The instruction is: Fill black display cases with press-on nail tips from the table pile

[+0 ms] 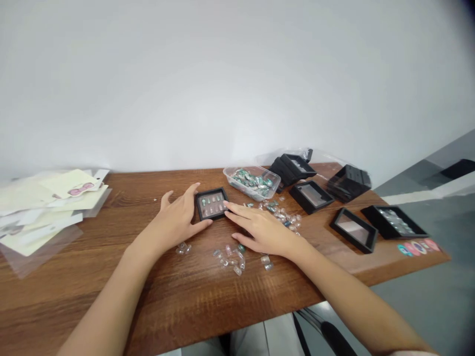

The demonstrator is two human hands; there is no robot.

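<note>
L hand (173, 220) & R hand (260, 232) are both spread open, palms down, w/ 1 small black display box (211, 203) btw them; L thumb & fingers (202, 226) straddle its left end, R fingertips (232, 207) touch its right corner, no firm grip visible. Box lies flat, clear top up, long axis roughly side to side, tilted slightly up toward the R hand; small green-and-pink items (211, 204) sit inside in approx 2 rows, exact count too small to tell. Past the R hand: 1 clear plastic tub (237, 178) of green-tinted pieces, 3 more single black boxes (311, 197) and 2 black stacks (349, 183). Loose clear pieces (230, 259) lie in 3 clusters: just below the L hand, btw the hands, and ahead of the R fingers. Left of the L hand is 1 pile of plastic sleeves & cards (48, 207), partly over the tabletop (148, 306) edge. Right of the R hand, a row of round stickers (417, 248) sits near the corner. Open wood runs from the hands to the near edge.
</note>
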